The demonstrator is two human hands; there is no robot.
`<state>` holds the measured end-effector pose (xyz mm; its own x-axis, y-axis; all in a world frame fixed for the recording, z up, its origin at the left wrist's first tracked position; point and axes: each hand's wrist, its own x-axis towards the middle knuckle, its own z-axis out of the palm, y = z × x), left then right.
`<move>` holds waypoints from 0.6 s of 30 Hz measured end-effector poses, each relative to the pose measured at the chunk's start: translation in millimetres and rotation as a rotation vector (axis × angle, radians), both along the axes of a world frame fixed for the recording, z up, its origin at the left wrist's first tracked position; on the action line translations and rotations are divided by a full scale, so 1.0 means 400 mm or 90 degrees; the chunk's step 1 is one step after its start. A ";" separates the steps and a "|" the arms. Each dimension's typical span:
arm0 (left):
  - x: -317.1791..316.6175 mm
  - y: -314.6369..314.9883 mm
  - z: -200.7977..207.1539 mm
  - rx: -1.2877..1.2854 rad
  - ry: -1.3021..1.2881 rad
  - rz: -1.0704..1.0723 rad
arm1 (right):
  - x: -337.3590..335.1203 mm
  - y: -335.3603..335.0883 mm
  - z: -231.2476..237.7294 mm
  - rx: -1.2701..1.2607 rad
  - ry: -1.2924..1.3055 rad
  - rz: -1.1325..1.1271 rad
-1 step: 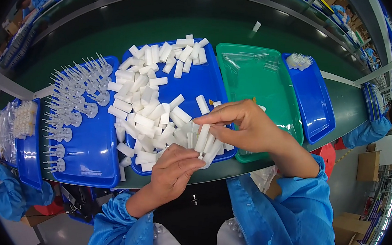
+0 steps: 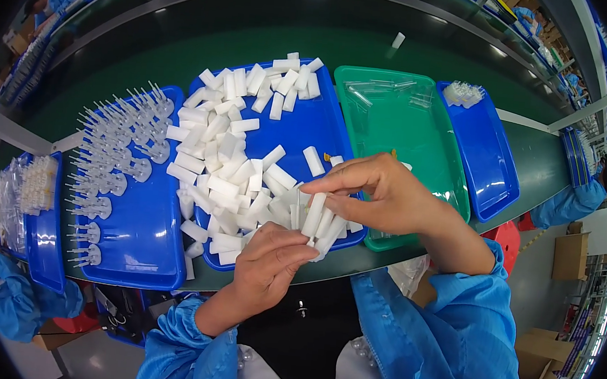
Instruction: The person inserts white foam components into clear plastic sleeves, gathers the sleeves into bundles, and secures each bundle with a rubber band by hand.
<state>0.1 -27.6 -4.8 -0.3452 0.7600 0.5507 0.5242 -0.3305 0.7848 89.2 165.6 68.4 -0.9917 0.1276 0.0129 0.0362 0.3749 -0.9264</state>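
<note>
Over the middle blue plastic tray (image 2: 316,129), the right hand (image 2: 382,193) pinches one small white plastic block (image 2: 313,214) w/ fingers closed on it. Left hand (image 2: 268,259) sits just below, fingers curled, maybe holding more blocks; can't tell. Green plastic tray (image 2: 430,150) lies beside.

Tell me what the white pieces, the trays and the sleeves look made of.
White pieces: probably moulded plastic, matte, opaque, with crisp straight edges. Blue tray and green tray: likely hard plastic, glossy, with light glare on smooth surfaces. Sleeves: thin blue woven fabric, slightly shiny, creased and gathered at the cuffs.
</note>
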 end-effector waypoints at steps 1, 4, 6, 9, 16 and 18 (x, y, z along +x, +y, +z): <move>0.000 0.001 0.001 0.005 0.003 0.000 | 0.002 0.006 -0.004 -0.030 0.029 0.038; -0.001 0.002 0.001 0.008 0.003 -0.009 | 0.009 0.006 0.002 -0.138 -0.013 0.025; 0.000 0.000 -0.004 0.008 -0.002 -0.008 | 0.010 0.006 0.004 -0.164 -0.025 0.027; 0.004 -0.007 -0.001 0.007 -0.022 -0.002 | 0.012 0.000 0.000 -0.206 -0.045 0.032; 0.005 -0.013 -0.011 0.029 -0.191 0.032 | 0.024 -0.018 -0.024 -0.245 -0.004 0.004; 0.003 -0.014 -0.019 0.028 -0.214 0.028 | 0.025 -0.030 -0.031 -0.234 0.003 -0.007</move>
